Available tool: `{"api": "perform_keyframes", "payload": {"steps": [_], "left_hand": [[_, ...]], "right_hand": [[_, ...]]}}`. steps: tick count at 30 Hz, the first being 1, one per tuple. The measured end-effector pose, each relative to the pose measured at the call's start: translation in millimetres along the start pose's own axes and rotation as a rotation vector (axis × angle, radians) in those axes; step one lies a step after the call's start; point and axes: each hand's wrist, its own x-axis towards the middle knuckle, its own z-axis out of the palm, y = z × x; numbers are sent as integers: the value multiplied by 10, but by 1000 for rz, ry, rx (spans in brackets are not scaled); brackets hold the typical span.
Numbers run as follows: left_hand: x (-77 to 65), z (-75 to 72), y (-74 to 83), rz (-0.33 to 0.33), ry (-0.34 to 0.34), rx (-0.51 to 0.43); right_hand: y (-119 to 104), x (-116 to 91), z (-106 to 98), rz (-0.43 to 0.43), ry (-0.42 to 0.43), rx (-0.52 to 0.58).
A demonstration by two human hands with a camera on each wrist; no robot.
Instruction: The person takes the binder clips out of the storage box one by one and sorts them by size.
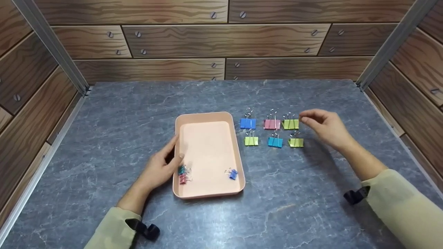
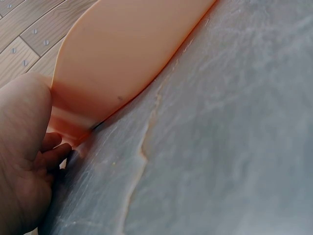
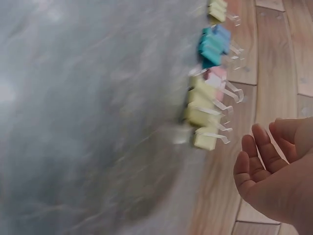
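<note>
Here, at what looks like a reaching step, we grip the tray (image 1: 209,148) by its wall with our left hand (image 1: 161,170), three small clips (image 1: 233,174) inside its near end, while our right hand (image 1: 327,129), bent fingers seemingly empty through the blur, hovers beside six larger clips (image 1: 272,124), probably needing a narrow pinch.

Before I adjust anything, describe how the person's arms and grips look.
The left sleeve and right sleeve are both long and pale yellow-green. A black device with a rounded end sits at each cuff: left device, right device. The left grip and right grip wear no gloves.
</note>
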Motion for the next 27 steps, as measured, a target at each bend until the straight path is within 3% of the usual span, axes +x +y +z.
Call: {"api": "perform_keyframes", "payload": {"steps": [7, 14, 27], "left_hand": [[-22, -6, -33, 0, 1, 3], [-58, -34, -48, 8, 24, 2], [-4, -1, -12, 10, 2, 9]], "right_hand": [[-380, 25, 147, -73, 4, 83], [-750, 20, 499, -127, -95, 176], [-1246, -83, 1122, -264, -266, 317]]}}
